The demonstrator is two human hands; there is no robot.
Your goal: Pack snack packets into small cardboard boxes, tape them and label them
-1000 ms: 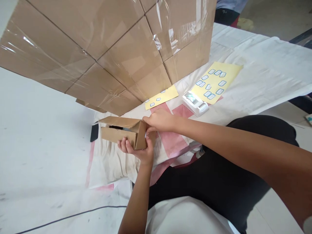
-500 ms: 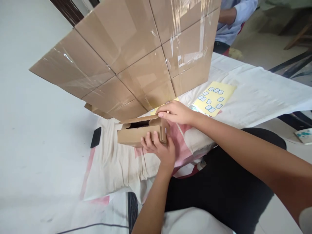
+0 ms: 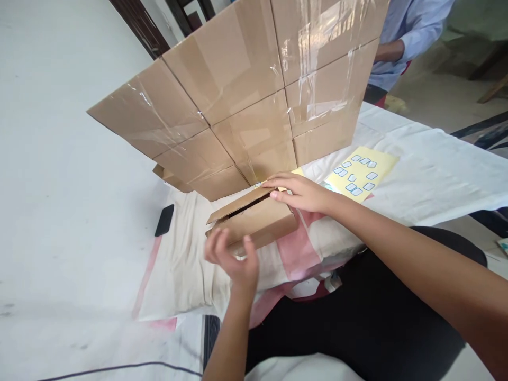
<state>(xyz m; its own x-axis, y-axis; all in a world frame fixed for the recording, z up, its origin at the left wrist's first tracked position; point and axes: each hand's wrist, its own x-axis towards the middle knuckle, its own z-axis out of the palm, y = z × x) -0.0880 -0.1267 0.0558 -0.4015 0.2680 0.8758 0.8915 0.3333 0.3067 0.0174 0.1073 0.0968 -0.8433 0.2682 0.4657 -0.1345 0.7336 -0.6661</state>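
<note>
A small brown cardboard box lies on the cloth in front of me, one lid flap raised at the far side. A dark narrow gap shows between flap and box; the contents are hidden. My right hand holds the flap's right end, thumb on the near side and fingers stretched along the far side. My left hand is at the box's near left corner, fingers curved and thumb apart, slightly blurred. It seems to hold nothing; whether its fingertips touch the box is unclear.
A tall taped cardboard panel stands behind the box. Yellow paper with drawn shapes lies right on the white cloth. A black phone-like object lies left. Another person's arm and sleeve show at back right.
The box has turned and tipped, and its opening has narrowed. My left hand has let go of the box's right side and moved left. My right hand stays at the flap.
</note>
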